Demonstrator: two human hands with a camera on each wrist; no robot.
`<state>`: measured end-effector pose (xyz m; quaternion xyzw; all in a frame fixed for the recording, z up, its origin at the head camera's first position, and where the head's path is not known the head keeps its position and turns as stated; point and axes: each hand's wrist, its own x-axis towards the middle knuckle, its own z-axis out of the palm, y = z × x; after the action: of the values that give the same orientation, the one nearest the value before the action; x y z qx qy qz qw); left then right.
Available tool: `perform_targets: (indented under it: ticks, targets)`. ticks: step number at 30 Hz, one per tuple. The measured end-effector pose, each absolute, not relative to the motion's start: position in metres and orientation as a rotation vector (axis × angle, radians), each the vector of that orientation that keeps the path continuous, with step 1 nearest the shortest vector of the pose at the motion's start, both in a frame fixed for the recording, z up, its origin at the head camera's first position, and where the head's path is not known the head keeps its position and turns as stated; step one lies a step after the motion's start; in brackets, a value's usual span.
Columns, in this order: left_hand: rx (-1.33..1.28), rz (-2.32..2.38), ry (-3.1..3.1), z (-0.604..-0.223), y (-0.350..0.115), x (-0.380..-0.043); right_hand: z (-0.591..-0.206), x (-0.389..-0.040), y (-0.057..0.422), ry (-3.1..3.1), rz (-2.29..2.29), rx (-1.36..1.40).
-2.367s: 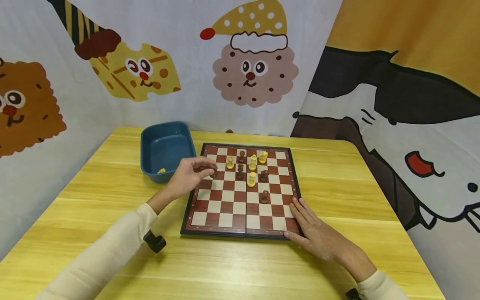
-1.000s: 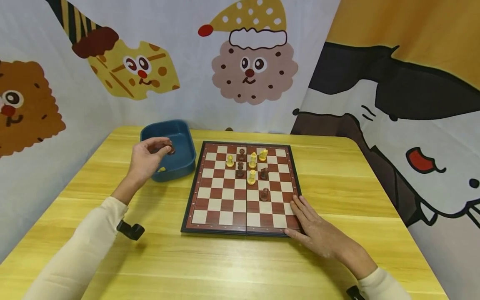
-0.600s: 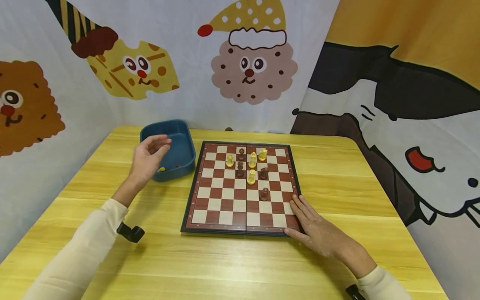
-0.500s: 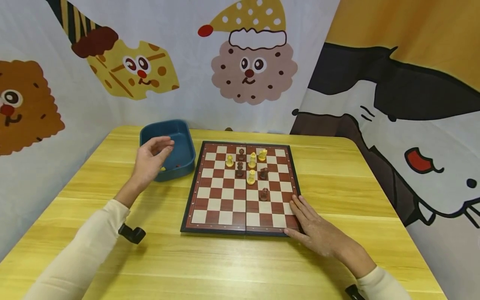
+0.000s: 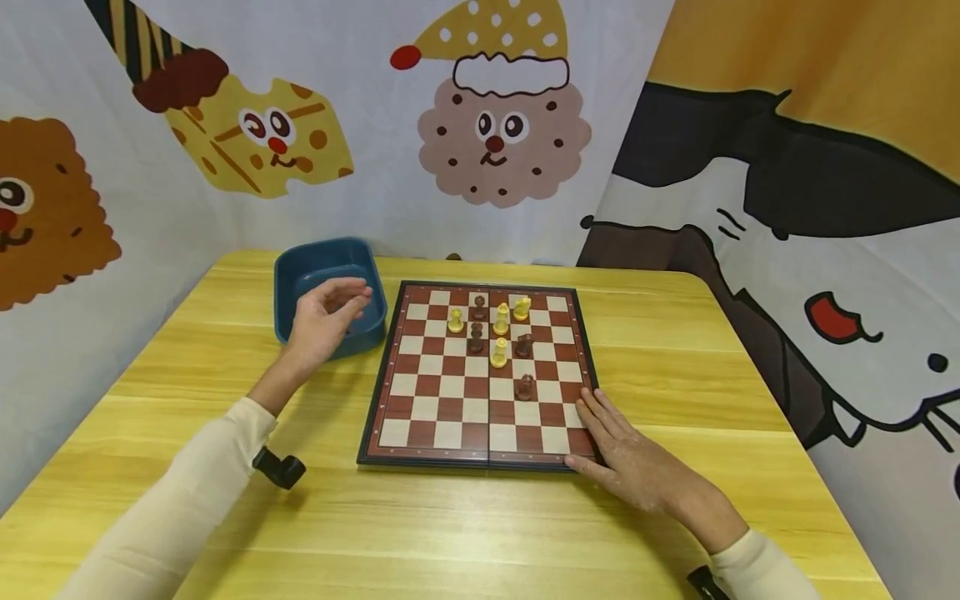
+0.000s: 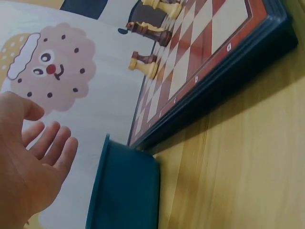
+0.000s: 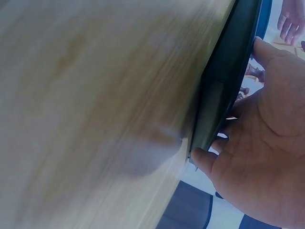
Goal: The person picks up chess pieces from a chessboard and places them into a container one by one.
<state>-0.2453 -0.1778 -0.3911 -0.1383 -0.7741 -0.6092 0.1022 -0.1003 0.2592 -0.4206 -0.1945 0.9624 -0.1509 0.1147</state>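
Now, up beside the near wall of the blue tray [image 5: 330, 254] at the far-left corner of the table [image 5: 720, 375]: a left hand [image 5: 326, 315], thumb parted from loosely bent fingers, nothing visible between them. Over to the chessboard [image 5: 435, 433], and a flat touch from the right hand [image 5: 630, 458], fingers stretched along the right edge by the near-right corner, thumb at the near edge, no piece in sight there either. Up towards the board's far edge, eight chess pieces [image 5: 476, 337], four yellow, four dark, all upright. Closest to the far-left corner, a yellow piece [image 5: 455, 320]; closest to the near edge, off on its own, a dark piece [image 5: 525, 387].

And the feel? Probably light, stiff, moulded plastic judging by the shine, so likely a bit slick but hardly fragile. Best hold, surely: thumb and fingertip pinched round the narrow neck, above the broad base, then straight up. Careful with the tall yellow piece [image 5: 501, 319], close among neighbours, apt to topple if knocked sideways! As for the board: seemingly rigid, heavier than any piece, best steadied by an outer edge. Near end of the tray's floor: hidden, contents impossible to tell.
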Motion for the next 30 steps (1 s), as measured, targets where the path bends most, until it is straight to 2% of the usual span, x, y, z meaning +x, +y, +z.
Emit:
perform_targets:
  ticks: [16, 30]
  targets:
    - [-0.695, -2.039, -2.186, -0.398, -0.147, -0.251, -0.421, -0.102, 0.259, 2.812, -0.425, -0.566]
    - [-0.76, -2.064, -2.336, -0.405, -0.11, -0.26, -0.418, -0.103, 0.259, 2.8, -0.418, -0.569]
